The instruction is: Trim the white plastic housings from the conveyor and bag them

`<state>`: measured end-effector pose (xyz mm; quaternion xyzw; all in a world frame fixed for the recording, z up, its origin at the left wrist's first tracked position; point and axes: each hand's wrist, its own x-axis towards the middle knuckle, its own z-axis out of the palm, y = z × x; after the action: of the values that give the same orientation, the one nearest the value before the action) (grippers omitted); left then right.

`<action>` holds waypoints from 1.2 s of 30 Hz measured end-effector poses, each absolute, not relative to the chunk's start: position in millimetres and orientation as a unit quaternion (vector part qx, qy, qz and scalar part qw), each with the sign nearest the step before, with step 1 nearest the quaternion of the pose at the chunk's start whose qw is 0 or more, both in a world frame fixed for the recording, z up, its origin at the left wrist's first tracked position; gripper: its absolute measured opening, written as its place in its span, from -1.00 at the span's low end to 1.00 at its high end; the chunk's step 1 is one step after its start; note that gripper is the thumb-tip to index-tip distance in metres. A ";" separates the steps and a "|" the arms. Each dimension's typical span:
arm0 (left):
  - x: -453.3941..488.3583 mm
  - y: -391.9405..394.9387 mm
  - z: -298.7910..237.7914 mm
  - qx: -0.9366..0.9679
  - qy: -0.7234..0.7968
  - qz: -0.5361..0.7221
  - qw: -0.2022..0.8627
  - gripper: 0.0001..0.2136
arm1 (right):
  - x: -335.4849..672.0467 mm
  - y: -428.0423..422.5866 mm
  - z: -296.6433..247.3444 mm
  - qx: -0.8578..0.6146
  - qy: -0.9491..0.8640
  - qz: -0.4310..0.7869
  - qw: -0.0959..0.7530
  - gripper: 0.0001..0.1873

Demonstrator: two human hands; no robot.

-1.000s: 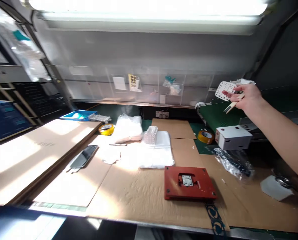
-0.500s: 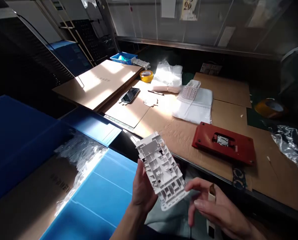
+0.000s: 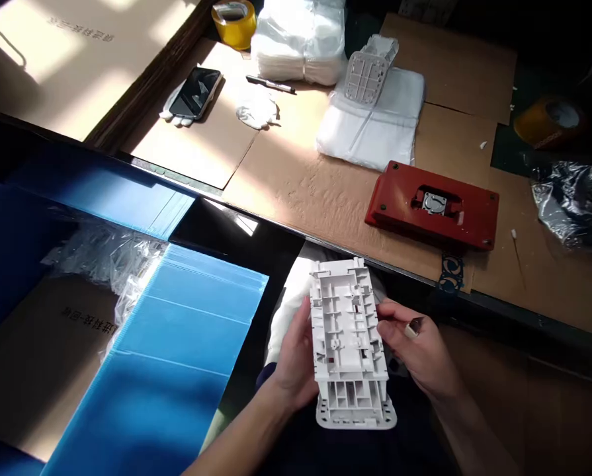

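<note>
A white plastic housing (image 3: 348,330), full of ribs and small openings, is held upright above my lap with its rounded flange at the bottom. My left hand (image 3: 298,354) is closed round its left side; the fingers underneath are hidden. Against the right edge of the housing rest the fingertips of my right hand (image 3: 415,344). The same hand keeps a slim cream-coloured tool (image 3: 413,328) in its grip, with a dark brown end showing; most of the tool is hidden by the fingers, so its kind is unclear.
On the cardboard-covered bench lie a red fixture (image 3: 434,208), plastic bags (image 3: 375,132) with another white housing (image 3: 368,76), a phone (image 3: 196,92), a pen (image 3: 270,84) and yellow tape (image 3: 233,25). A blue open box (image 3: 191,311) stands at the left, before the bench edge (image 3: 296,233).
The view has tilted down. The housing has turned from slanted to nearly upright. My right hand has moved in, and its fingers have closed from spread to touching the housing's right edge.
</note>
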<state>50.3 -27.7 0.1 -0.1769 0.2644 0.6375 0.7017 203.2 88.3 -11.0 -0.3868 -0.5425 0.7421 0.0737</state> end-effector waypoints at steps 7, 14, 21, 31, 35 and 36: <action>56.2 -30.0 -5.4 -0.130 0.339 0.646 0.671 -0.49 | 223.8 83.8 -29.8 -0.376 -0.538 0.747 0.102 -0.75; 55.8 -31.5 -9.0 -0.092 0.357 0.646 0.668 -0.51 | 225.1 83.9 -34.1 -0.370 -0.510 0.770 0.106 -0.77; 55.2 -29.9 -5.8 -0.113 0.361 0.638 0.671 -0.51 | 222.8 84.0 -36.7 -0.367 -0.495 0.778 0.117 -0.77; 51.0 -16.7 4.3 -0.191 0.280 0.597 0.727 -0.46 | 209.9 82.7 -25.9 -0.381 -0.451 0.792 0.151 -0.79; 49.8 -17.4 1.1 -0.218 0.265 0.588 0.733 -0.45 | 205.4 82.1 -23.6 -0.381 -0.444 0.797 0.150 -0.81; 49.5 -17.2 0.0 -0.225 0.259 0.587 0.733 -0.45 | 204.7 82.1 -23.2 -0.381 -0.446 0.796 0.150 -0.80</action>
<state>49.5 -17.2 0.0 -0.2252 0.2587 0.5872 0.7332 204.7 82.1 -23.2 -0.3806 -0.4456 0.7964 0.1495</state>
